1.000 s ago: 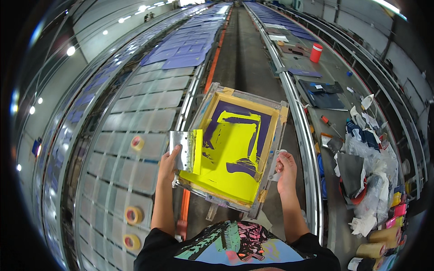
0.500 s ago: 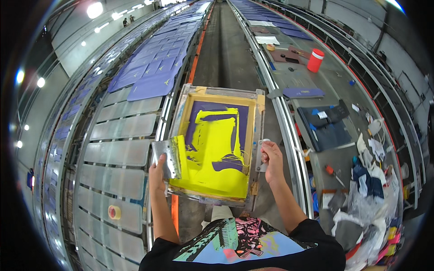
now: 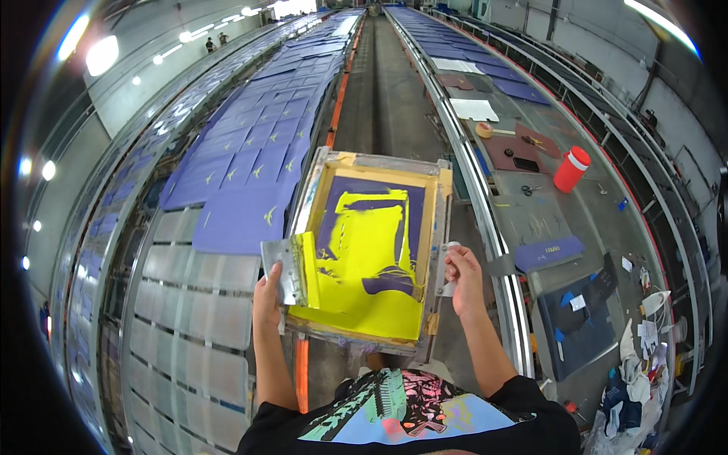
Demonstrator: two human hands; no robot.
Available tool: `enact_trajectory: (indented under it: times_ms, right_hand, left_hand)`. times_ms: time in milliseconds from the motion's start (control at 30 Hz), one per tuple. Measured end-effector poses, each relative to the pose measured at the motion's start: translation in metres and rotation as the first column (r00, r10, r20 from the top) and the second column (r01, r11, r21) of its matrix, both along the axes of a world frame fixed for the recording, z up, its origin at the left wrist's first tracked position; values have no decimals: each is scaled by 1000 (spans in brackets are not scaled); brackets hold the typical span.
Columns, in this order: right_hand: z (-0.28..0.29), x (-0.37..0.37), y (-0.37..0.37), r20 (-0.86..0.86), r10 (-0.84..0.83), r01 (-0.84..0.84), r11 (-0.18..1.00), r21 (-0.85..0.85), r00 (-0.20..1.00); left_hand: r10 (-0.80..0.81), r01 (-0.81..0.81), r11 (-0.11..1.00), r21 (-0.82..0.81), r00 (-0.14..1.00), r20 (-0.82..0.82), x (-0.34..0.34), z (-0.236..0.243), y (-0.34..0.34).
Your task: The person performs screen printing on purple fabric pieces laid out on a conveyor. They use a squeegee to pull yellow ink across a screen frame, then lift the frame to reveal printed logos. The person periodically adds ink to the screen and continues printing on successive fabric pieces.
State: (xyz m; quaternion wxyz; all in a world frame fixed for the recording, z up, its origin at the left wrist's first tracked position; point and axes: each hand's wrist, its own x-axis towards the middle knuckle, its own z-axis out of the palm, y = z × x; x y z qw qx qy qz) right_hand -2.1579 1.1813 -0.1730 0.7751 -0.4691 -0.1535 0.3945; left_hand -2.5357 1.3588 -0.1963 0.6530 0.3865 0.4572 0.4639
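Note:
In front of my body I carry a screen-printing frame (image 3: 443, 227), tilted, its mesh smeared with bright yellow ink over purple. My left hand (image 3: 267, 294) is closed around a squeegee (image 3: 285, 271) with a metal holder and an ink-coated yellow edge; it lies over the frame's left side. Whether those fingers also grip the frame, I cannot tell. At the right side, my right hand (image 3: 462, 279) is closed on a pale metal bracket (image 3: 449, 267) fixed to the frame.
Left, a long table holds purple fabric pieces (image 3: 246, 216) with small yellow prints and bare pale panels (image 3: 189, 307). The right table carries a red bottle (image 3: 571, 169), scissors (image 3: 531, 189), a tape roll (image 3: 484, 130), a dark folded cloth (image 3: 576, 326) and plastic bags (image 3: 626, 425). An aisle (image 3: 387, 98) runs between.
I have moved forward along the aisle: the purple pieces, bottle and dark cloth are nearer. The tape roll on the left table has gone from view. Both hands keep their holds.

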Motion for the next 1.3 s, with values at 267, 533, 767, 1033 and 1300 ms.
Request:
enact_trajectory:
  times_ms: [267,533,767,1033,1300]
  right_hand:
    - [-32,129,147,-77,-229,227,973,-32,970]
    - [-32,311,387,6,-184,184,983,-7,983]
    - [-28,408,575,-7,-94,94,995,-28,996]
    - [-63,532,801,-13,-175,174,983,-59,984]
    - [-49,592,896,-25,-395,385,906,-177,918]
  left_hand:
    - [-192,191,981,-21,971,-145,167,6,219]
    - [-147,148,989,2,981,-130,346,-11,440]
    - [-67,68,998,5,992,-111,419,-9,591]
    - [-100,104,994,25,988,-118,549,-40,834]
    - [-279,276,960,-43,949,-145,659,-21,996]
